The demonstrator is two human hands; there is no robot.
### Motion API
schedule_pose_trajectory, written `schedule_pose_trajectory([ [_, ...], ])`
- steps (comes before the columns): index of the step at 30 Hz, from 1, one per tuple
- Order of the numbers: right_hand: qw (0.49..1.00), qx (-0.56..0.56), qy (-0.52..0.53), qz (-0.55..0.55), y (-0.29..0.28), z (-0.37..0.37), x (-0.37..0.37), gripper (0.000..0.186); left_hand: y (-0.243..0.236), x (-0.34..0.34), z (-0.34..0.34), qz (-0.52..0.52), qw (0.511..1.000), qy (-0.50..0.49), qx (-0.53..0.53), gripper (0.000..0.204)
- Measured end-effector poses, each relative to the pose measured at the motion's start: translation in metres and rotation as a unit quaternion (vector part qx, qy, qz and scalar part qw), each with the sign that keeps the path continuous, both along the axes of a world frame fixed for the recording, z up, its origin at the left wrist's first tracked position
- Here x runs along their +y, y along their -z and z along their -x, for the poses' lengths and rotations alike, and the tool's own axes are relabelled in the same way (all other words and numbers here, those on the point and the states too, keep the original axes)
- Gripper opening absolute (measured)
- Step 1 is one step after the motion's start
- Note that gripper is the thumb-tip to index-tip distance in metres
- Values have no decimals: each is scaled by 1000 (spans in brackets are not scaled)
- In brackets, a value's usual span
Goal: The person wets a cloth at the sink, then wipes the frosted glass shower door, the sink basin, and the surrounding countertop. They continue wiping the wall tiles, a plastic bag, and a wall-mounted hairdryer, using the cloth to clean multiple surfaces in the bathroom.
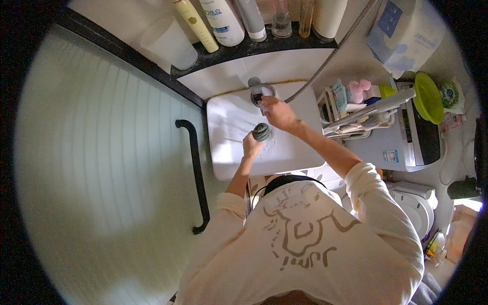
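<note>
Over the white sink basin (229,147), my left hand (251,146) is closed around a dark green, rounded thing with ridged bands (261,132); its kind does not show. My right hand (279,114) reaches to the grey faucet (254,82) at the back of the basin, its fingers closed at the faucet's front. Part of the faucet is hidden by these fingers. Small splashes or drops lie on the basin floor just right of my left hand. Both sleeves are pushed up my forearms.
A black shelf (234,51) above the basin bears several bottles and a translucent cup (175,46). A metal hose (325,63) hangs at its right. Frosted glass with a black handle (195,173) stands left. Rightward are a washing machine (406,147), a green basin (427,99) and a toilet (414,211).
</note>
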State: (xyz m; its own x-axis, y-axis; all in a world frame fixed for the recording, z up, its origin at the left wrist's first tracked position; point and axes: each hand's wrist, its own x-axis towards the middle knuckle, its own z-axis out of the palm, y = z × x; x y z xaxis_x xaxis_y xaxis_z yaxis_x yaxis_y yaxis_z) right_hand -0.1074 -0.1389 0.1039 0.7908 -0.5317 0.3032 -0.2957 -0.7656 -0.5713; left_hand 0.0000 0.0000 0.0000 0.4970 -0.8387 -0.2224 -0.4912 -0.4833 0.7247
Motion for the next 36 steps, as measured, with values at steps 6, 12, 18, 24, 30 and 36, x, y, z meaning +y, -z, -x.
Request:
schedule_pose_trajectory([
  [6, 889, -69, 188, -412, 23, 27, 5, 33, -51, 2, 0, 126, 978, 51, -161, 22],
  [12, 574, -2, 171, -801, 26, 51, 23, 56, -79, -15, 25, 182, 906, 223, -309, 32],
  [18, 729, -138, 328, -585, 35, 37, 39, 36, -89, -31, 47, 191, 884, 246, -348, 26],
  [24, 880, -133, 354, -287, 36, 36, 42, 28, -90, -35, 51, 131, 944, 210, -218, 20],
  [30, 951, -107, 266, -113, 17, 28, 37, 16, -94, -41, 42, 124, 973, 173, -88, 9],
  [36, 976, -106, 185, -44, 5, 13, 23, 14, -102, -50, 16, 52, 973, 185, 131, 7],
])
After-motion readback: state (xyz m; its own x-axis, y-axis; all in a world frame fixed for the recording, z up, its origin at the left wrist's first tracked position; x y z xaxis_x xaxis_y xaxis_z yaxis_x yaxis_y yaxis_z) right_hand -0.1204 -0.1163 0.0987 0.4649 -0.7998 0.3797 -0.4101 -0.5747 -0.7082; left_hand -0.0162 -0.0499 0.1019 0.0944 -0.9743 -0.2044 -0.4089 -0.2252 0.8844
